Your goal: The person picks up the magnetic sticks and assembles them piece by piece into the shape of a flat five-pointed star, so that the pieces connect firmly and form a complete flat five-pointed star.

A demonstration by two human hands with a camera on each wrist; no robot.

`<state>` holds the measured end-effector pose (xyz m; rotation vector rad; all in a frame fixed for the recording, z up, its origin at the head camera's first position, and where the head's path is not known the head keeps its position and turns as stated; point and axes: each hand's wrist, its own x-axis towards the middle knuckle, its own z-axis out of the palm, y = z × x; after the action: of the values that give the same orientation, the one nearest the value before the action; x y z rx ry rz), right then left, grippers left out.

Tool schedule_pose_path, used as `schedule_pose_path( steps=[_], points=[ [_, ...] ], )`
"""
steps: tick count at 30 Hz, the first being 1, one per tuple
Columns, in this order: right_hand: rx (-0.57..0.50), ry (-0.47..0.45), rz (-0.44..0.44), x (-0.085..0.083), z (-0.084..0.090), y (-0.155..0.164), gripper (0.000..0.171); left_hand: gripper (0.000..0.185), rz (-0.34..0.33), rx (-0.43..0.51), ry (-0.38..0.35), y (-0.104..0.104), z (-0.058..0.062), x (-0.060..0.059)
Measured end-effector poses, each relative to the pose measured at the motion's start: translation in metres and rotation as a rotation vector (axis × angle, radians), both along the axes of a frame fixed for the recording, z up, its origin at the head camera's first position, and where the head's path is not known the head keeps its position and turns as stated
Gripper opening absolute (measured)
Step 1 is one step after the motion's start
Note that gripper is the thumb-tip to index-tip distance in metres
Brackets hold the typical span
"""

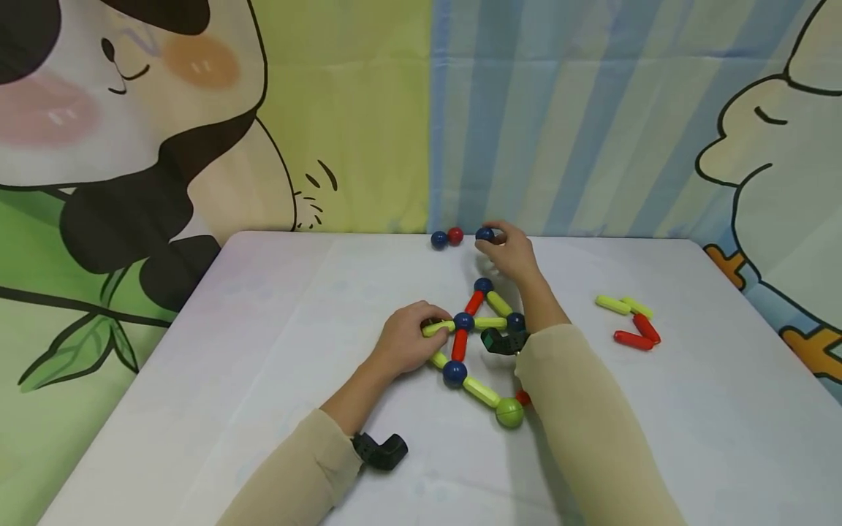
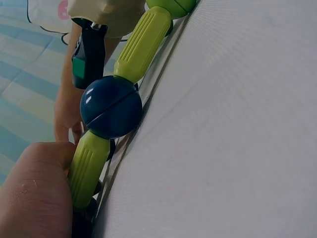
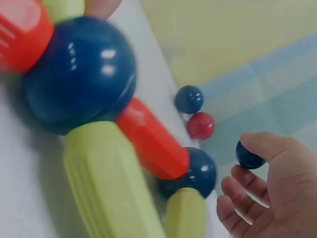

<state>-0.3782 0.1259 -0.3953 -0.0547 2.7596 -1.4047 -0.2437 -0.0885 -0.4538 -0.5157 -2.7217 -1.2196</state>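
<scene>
At the far edge of the table, my right hand (image 1: pixel 509 252) pinches a dark blue ball (image 1: pixel 484 234) between thumb and fingertips. The right wrist view shows this ball (image 3: pixel 249 154) too, with the other fingers loosely bent below. My left hand (image 1: pixel 409 340) grips a yellow-green rod (image 1: pixel 438 329) on the left side of a ball-and-rod frame. That frame joins red rods (image 1: pixel 459 345) and yellow-green ones through blue balls (image 1: pixel 463 322), with a green ball (image 1: pixel 509 413) at its near corner. Part of it is hidden behind my right forearm. In the left wrist view my thumb (image 2: pixel 39 183) lies along a yellow-green rod (image 2: pixel 89 168).
A loose blue ball (image 1: pixel 439 240) and a red ball (image 1: pixel 455 235) sit by the table's far edge, left of my right hand. Over on the right lie loose yellow-green rods (image 1: pixel 613 305) and red rods (image 1: pixel 634 340). A printed curtain (image 1: pixel 566 131) hangs behind the white table (image 1: pixel 263 380).
</scene>
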Motion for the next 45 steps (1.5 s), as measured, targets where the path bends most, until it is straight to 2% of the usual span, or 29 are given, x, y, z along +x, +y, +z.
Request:
schedule_pose_path(
  steps=[13, 25, 36, 41, 45],
  points=[
    [-0.076, -0.010, -0.020, 0.024, 0.020, 0.009, 0.054, 0.023, 0.004, 0.003, 0.014, -0.001, -0.003, -0.001],
    [-0.030, 0.045, 0.050, 0.064, 0.032, 0.041, 0.055, 0.022, 0.011, 0.000, -0.012, 0.000, -0.005, 0.001],
    [0.020, 0.077, 0.044, 0.098, 0.020, 0.068, 0.057, 0.021, 0.016, 0.020, -0.025, -0.001, -0.006, 0.000],
    [0.039, 0.034, 0.028, 0.109, 0.013, 0.084, 0.060, 0.020, 0.024, 0.020, -0.019, 0.000, -0.005, 0.000],
    [0.108, -0.019, 0.000, 0.115, 0.010, 0.098, 0.065, 0.020, 0.025, 0.025, -0.013, 0.000, -0.004, -0.001]
  ],
)
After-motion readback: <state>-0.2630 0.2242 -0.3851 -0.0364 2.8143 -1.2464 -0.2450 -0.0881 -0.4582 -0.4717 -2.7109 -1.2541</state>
